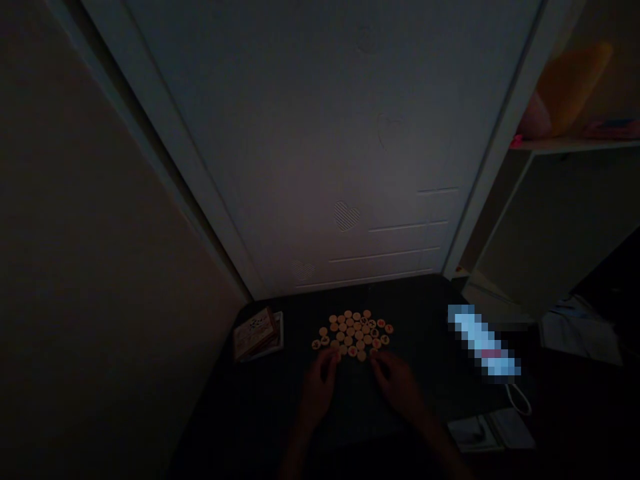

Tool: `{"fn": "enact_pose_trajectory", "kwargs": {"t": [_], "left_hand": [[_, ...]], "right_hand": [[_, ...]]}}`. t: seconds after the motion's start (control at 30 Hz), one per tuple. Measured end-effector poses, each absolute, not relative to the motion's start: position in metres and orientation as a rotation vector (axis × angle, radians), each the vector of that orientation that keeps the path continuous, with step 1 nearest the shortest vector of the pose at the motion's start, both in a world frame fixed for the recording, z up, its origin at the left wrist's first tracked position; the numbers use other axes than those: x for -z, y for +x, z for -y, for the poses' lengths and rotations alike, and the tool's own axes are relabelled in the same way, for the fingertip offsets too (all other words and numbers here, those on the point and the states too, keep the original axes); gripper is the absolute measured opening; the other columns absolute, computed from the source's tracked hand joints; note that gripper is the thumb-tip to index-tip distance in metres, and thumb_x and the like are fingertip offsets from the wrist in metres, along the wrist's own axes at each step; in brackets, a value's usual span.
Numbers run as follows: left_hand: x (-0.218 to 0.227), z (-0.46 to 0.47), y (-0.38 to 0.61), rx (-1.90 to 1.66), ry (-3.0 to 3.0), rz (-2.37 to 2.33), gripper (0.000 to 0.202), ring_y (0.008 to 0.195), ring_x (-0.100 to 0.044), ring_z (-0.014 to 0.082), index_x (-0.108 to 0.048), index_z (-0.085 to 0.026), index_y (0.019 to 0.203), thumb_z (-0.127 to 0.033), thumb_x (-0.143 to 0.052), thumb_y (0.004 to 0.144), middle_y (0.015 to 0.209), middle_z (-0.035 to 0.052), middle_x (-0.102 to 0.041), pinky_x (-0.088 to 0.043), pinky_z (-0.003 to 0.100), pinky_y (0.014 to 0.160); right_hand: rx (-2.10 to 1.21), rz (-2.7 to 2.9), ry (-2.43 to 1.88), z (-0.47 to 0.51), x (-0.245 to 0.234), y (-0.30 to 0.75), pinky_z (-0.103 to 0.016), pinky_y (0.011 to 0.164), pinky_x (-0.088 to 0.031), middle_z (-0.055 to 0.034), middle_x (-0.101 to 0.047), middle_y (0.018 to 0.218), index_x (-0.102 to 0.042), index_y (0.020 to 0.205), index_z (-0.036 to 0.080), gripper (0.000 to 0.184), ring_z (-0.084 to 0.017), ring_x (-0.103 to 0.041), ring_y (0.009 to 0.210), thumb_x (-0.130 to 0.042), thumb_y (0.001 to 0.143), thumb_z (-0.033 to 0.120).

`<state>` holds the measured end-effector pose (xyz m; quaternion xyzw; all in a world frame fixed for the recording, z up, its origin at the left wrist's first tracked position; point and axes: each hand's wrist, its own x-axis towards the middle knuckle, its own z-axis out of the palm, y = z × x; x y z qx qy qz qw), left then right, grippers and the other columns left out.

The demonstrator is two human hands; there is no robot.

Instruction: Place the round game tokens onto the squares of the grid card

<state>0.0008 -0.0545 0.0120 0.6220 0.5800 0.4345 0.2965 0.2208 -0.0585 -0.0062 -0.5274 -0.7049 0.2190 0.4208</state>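
Note:
On the dark table lies a cluster of small round wooden game pieces (pixel 351 331), laid close together. Several carry red or black marks, like Chinese chess pieces; others show plain faces. At the cluster's near left edge is my left hand (pixel 319 381), its thumb and fingers closed on a round piece (pixel 337 355). My right hand (pixel 397 380) is at the near right edge, fingers pinched on another piece (pixel 373 354). Dim light blurs the fingertips.
A brown wooden box (pixel 255 332) rests on a pale tray or lid (pixel 280 333) at the table's left. To the right lies a blurred bright object (pixel 483 340) with a white loop, papers (pixel 493 430) below it. A white panel (pixel 320 167) rises behind the table (pixel 420 400).

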Motion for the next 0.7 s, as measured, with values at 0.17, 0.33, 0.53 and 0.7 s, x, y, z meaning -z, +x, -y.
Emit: {"fn": "enact_pose_trajectory", "kwargs": {"t": [0.17, 0.33, 0.53, 0.7], "left_hand": [[-0.0147, 0.0569, 0.0023, -1.126, 1.649, -1.556, 0.038, 0.106, -0.069, 0.0227, -0.064, -0.023, 0.121, -0.048, -0.052, 0.095, 0.12, 0.0077, -0.072, -0.053, 0.038, 0.094], [-0.013, 0.0563, 0.0027, -1.145, 1.645, -1.555, 0.04, 0.103, -0.069, 0.0223, -0.062, -0.023, 0.124, -0.047, -0.055, 0.093, 0.121, 0.0083, -0.07, -0.053, 0.038, 0.093], [-0.0109, 0.0554, 0.0015, -1.138, 1.639, -1.558, 0.04, 0.094, -0.069, 0.0226, -0.063, -0.023, 0.121, -0.049, -0.058, 0.09, 0.108, 0.0075, -0.073, -0.054, 0.038, 0.087], [-0.0088, 0.056, 0.0018, -1.099, 1.642, -1.585, 0.042, 0.095, -0.068, 0.0221, -0.062, -0.023, 0.122, -0.05, -0.058, 0.089, 0.108, 0.0068, -0.073, -0.053, 0.037, 0.088]], "right_hand": [[-0.542, 1.771, -1.317, 0.0585, 0.0039, 0.2211, -0.033, 0.083, -0.057, -0.0083, -0.076, 0.098, -0.073, 0.102, 0.023, 0.028, -0.022, -0.072, 0.09, -0.049, 0.099, 0.037], [-0.551, 1.783, -1.332, 0.0603, -0.0003, 0.2209, -0.033, 0.086, -0.056, -0.0072, -0.076, 0.101, -0.072, 0.102, 0.023, 0.027, -0.022, -0.072, 0.093, -0.049, 0.099, 0.035], [-0.539, 1.782, -1.327, 0.0593, 0.0031, 0.2204, -0.032, 0.084, -0.055, -0.0073, -0.076, 0.098, -0.072, 0.101, 0.022, 0.025, -0.021, -0.072, 0.09, -0.049, 0.099, 0.032], [-0.549, 1.782, -1.334, 0.057, 0.0086, 0.2217, -0.032, 0.084, -0.055, -0.0075, -0.076, 0.099, -0.072, 0.103, 0.022, 0.025, -0.022, -0.072, 0.091, -0.05, 0.098, 0.032]]}}
